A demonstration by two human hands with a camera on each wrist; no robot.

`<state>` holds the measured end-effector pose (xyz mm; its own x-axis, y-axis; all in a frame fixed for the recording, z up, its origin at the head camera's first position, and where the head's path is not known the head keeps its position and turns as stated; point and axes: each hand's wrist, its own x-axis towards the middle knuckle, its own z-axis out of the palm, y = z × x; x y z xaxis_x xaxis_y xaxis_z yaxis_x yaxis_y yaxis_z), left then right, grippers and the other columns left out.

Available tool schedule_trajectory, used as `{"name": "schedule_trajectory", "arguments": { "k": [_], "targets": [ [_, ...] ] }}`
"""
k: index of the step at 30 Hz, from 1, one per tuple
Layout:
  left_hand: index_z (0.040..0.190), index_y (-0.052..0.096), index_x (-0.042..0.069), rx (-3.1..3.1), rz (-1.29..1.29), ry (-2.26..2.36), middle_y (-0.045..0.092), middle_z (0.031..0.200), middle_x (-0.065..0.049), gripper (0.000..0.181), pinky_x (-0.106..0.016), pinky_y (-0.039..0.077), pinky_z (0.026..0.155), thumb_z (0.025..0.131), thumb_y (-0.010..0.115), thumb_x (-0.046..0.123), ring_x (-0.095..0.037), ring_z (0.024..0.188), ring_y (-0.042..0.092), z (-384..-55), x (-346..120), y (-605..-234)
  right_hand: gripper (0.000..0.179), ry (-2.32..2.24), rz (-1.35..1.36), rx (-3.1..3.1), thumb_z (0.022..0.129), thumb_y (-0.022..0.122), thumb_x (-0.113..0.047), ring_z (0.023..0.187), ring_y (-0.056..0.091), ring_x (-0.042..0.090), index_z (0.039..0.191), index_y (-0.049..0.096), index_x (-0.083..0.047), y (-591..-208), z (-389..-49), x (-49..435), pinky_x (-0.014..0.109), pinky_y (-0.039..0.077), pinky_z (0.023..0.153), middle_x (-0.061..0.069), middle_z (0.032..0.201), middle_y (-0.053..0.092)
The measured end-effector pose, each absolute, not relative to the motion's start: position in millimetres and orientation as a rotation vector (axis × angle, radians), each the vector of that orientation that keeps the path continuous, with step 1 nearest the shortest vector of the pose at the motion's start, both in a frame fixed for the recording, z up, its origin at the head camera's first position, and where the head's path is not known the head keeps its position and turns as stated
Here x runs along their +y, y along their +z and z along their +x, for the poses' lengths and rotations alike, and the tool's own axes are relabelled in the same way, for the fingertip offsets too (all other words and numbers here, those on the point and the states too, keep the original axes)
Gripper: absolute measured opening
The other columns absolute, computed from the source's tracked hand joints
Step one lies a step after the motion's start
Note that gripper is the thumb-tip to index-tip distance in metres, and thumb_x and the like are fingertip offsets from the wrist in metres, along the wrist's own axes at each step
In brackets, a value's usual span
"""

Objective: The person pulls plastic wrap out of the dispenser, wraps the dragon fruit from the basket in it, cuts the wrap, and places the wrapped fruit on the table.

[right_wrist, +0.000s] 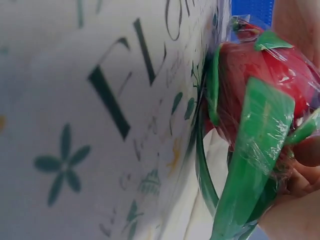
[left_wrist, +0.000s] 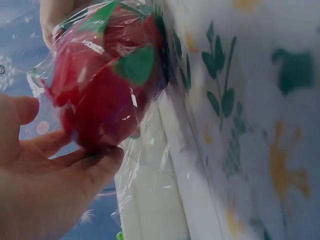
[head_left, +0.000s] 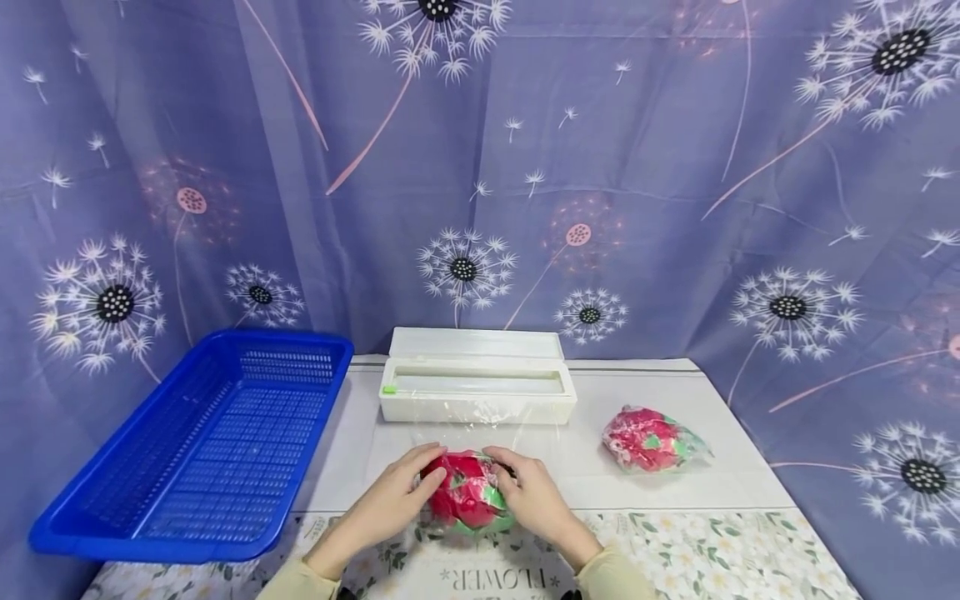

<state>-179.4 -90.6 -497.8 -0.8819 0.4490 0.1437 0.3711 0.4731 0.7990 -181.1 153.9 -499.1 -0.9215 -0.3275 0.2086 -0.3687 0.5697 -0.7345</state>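
A red dragon fruit with green scales is held at the front of the table, clear cling film around it. My left hand grips its left side, fingers at the far edge; in the left wrist view the thumb stands off the fruit. On the opposite side my right hand holds the fruit near its green leaves. Behind them a white cling film dispenser stands with its lid up. Clear film stretches from its front toward the fruit. The underside of the fruit is hidden.
A large blue plastic basket stands on the left. To the right lies another film-wrapped dragon fruit. The table has a white mat and a floral cloth. A purple dandelion-print curtain hangs behind and at both sides.
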Motion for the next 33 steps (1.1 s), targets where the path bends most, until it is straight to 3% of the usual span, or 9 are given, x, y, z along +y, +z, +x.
{"name": "schedule_trajectory", "arguments": {
  "k": [5,12,18,27,33],
  "targets": [
    [0.138,0.053,0.003,2.592,0.809,1.398,0.054,0.138,-0.012,0.046,-0.05,0.038,0.105,0.106,0.042,0.034,-0.03,0.129,0.048,-188.6,-86.0,-498.9,0.028,1.288,0.579,-2.748,0.1,0.052,-0.008,0.109,0.063,0.022,0.125,0.064,-0.005,-500.2,-181.9,151.1,0.043,0.05,0.091,0.006,0.118,0.068],
    [0.14,0.049,-0.003,2.567,0.708,1.396,0.057,0.132,-0.019,0.041,-0.053,0.036,0.105,0.108,0.037,0.019,-0.037,0.126,0.05,-205.5,-100.1,-501.5,0.03,1.239,0.601,-2.785,0.101,0.049,-0.006,0.106,0.064,0.022,0.128,0.062,-0.003,-498.0,-182.6,152.7,0.042,0.051,0.088,0.01,0.118,0.067],
    [0.116,0.067,0.002,2.336,0.542,1.487,0.065,0.116,-0.009,0.036,-0.052,0.04,0.101,0.107,0.041,0.025,-0.031,0.116,0.057,-222.5,-103.3,-505.1,0.03,1.206,0.558,-2.791,0.101,0.05,-0.007,0.109,0.064,0.025,0.129,0.062,-0.004,-498.1,-182.2,157.0,0.044,0.051,0.089,0.01,0.119,0.067],
    [0.097,0.07,0.004,2.277,0.535,1.615,0.064,0.091,-0.003,0.018,-0.034,0.047,0.078,0.096,0.063,0.02,-0.018,0.086,0.056,-230.4,-104.3,-500.6,0.028,1.188,0.606,-2.784,0.101,0.051,-0.009,0.105,0.065,0.022,0.127,0.063,-0.006,-499.5,-182.3,153.1,0.041,0.052,0.086,0.007,0.115,0.069],
    [0.093,0.07,0.007,2.439,0.592,1.603,0.06,0.082,-0.001,0.01,-0.028,0.044,0.066,0.096,0.064,0.015,-0.017,0.076,0.052,-225.6,-105.1,-482.7,0.028,1.177,0.609,-2.776,0.1,0.052,-0.007,0.106,0.065,0.023,0.126,0.064,-0.005,-502.3,-184.4,150.1,0.042,0.052,0.087,0.009,0.115,0.069]
  ]
}}
